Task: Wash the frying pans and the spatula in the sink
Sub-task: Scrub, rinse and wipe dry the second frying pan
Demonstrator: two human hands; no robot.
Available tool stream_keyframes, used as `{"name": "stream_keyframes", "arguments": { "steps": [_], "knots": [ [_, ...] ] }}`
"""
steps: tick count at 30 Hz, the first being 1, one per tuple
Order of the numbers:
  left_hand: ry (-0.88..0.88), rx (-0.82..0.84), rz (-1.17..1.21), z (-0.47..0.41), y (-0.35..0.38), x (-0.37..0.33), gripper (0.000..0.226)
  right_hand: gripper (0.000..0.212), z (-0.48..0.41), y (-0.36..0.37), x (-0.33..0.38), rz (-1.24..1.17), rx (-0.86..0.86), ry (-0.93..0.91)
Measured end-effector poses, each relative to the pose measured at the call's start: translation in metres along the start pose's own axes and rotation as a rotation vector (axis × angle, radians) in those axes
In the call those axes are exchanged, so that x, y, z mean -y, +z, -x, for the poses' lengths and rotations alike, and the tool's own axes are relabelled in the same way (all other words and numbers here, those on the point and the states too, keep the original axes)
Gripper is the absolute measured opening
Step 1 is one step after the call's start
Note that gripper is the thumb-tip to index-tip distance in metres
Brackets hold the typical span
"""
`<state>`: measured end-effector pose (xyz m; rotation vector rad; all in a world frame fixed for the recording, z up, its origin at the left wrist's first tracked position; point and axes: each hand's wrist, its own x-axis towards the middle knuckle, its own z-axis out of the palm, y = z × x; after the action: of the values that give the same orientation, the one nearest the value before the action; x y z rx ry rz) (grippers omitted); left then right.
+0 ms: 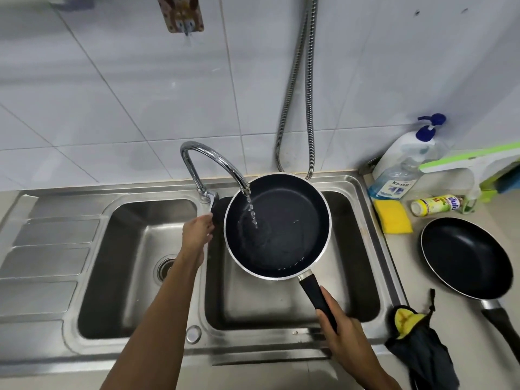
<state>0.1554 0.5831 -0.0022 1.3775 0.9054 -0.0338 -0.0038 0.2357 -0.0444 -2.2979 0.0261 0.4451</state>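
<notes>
A clear bottle [399, 175] of blue liquid at the back of the worktop [439, 313] carries a label reading "Kassa". A yellow-green tube [434, 204] lying beside it bears blue lettering too small and blurred to read.

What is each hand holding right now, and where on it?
The right hand grips the frying pan by its black handle. The left hand touches something dark beside the tap; cannot tell what.
</notes>
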Motion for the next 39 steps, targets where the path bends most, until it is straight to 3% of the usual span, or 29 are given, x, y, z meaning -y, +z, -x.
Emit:
{"name": "stream_keyframes", "arguments": {
  "steps": [5, 9, 16, 20, 23, 26, 31, 33, 35, 39],
  "knots": [
    [0.198, -0.076, 0.037, 0.004, -0.001, -0.01, 0.01, 0.064, -0.004, -0.022, 0.001, 0.181, -0.037, -0.105],
    [0.33, 0.078, -0.134, -0.008, 0.003, -0.042, 0.014, 0.067, -0.013, -0.047, -0.002, 0.422, -0.034, -0.145],
    [0.353, 0.226, -0.275, -0.02, -0.003, -0.059, 0.027, 0.073, -0.027, -0.084, -0.002, 0.795, -0.019, -0.168],
    [0.329, 0.243, -0.24, -0.005, 0.001, -0.047, 0.019, 0.075, -0.026, -0.098, 0.005, 0.936, -0.025, -0.183],
    [0.332, 0.302, -0.271, 0.009, 0.01, -0.037, 0.01, 0.076, -0.021, -0.104, 0.008, 1.021, -0.11, -0.235],
    [0.337, 0.324, -0.319, 0.027, 0.012, -0.026, 0.015, 0.082, -0.017, -0.113, 0.012, 1.115, -0.179, -0.253],
    [0.229, 0.392, -0.354, 0.063, 0.012, 0.013, 0.022, 0.096, -0.003, -0.12, 0.015, 1.159, -0.214, -0.144],
    [0.195, 0.469, -0.38, 0.079, 0.014, 0.033, 0.014, 0.098, 0.005, -0.116, 0.017, 1.131, -0.255, -0.131],
    [0.171, 0.535, -0.38, 0.097, 0.017, 0.051, 0.003, 0.092, 0.014, -0.111, 0.02, 1.051, -0.319, -0.16],
    [0.094, 0.672, -0.371, 0.138, 0.036, 0.088, 0.009, 0.077, 0.039, -0.088, 0.021, 0.881, -0.279, -0.164]
  ]
}}
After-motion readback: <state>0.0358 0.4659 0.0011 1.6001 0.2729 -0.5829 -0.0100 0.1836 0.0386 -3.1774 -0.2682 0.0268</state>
